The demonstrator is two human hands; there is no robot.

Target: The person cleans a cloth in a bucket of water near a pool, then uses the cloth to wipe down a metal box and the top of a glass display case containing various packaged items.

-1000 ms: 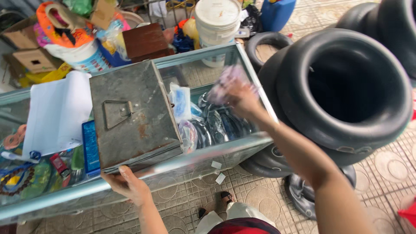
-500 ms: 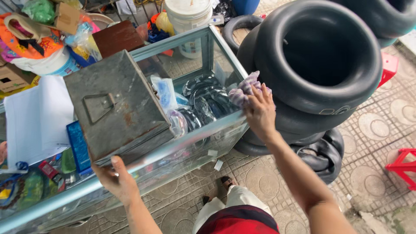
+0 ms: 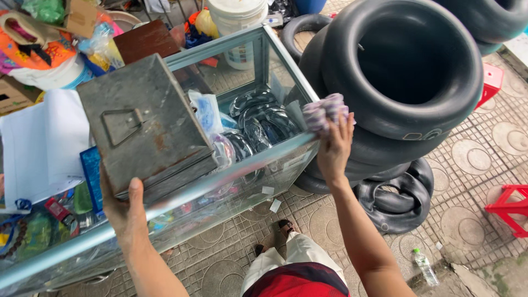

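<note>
My left hand (image 3: 124,206) grips the near edge of a rusty grey metal box (image 3: 143,126) that rests tilted on top of a glass display case (image 3: 264,148). My right hand (image 3: 334,148) presses a bunched purple and white cloth (image 3: 324,111) against the case's near right corner, at the top edge. Inside the case, under the glass, lie several black rubber tubes in clear bags (image 3: 258,124).
A tall stack of large black inner tubes (image 3: 401,71) stands right of the case, with more tubes (image 3: 401,198) on the tiled floor. White paper (image 3: 41,143) lies on the case's left part. A white bucket (image 3: 236,22), boxes and bags crowd behind. A red stool (image 3: 509,206) and a plastic bottle (image 3: 424,267) are on the floor.
My right hand has drawn the cloth back across the glass top from the middle to the near right corner. My left hand has kept its hold on the metal box.
</note>
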